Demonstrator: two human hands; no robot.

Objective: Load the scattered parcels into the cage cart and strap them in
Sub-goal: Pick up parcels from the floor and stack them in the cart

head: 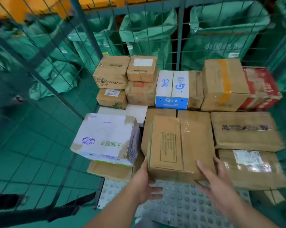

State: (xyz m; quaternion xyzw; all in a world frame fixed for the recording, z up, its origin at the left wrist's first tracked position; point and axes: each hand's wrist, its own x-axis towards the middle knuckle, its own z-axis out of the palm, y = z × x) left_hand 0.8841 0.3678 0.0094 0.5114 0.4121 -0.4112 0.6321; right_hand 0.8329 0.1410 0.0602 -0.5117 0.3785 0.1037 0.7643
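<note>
Noted: brown box (180, 145) sat at the front of the cage cart (88, 30), on top of other parcels, between the white carton (106, 139) on its left and a flat taped parcel (245, 130) on its right. Left hand (145, 183) was at the near left corner, thumb up the side, fingers straight beneath the near edge. Right hand (216, 183) clasped the near right corner, thumb on the top face, fingers under it. I could not tell whether the box's weight rested on the stack.
</note>
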